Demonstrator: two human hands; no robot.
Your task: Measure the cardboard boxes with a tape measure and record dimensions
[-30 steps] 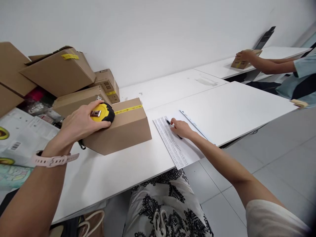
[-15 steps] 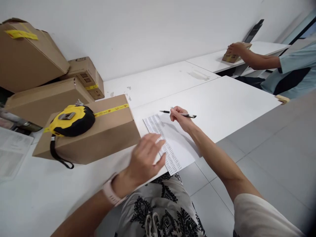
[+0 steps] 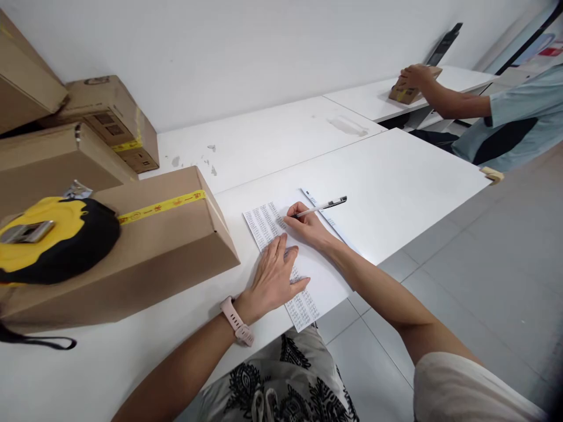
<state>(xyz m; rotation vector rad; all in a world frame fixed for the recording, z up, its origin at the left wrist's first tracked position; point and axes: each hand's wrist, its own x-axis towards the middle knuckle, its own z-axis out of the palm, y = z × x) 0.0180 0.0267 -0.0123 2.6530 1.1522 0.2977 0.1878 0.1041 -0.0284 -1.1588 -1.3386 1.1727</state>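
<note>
A sheet of paper (image 3: 325, 269) with several columns of small writing along its left side lies at the table's front edge. My left hand (image 3: 277, 272) rests flat on the written columns, fingers spread, with a pink watch band (image 3: 237, 321) on its wrist. Between the fingers of my right hand (image 3: 308, 225) is a pen (image 3: 328, 204), its tip end down by the upper part of the sheet and its back end pointing up to the right. The pen tip itself is hidden by the fingers.
Left of the paper stands a taped cardboard box (image 3: 176, 234) bearing a yellow and black tape measure (image 3: 65, 240). More cardboard boxes (image 3: 109, 117) are stacked behind it. At the far right, a co-worker's hand (image 3: 416, 76) rests on a small box (image 3: 402, 95).
My left hand has come down flat onto the paper. My right hand has lowered the pen to the sheet. The view has shifted, bringing the tape measure closer to the left edge.
</note>
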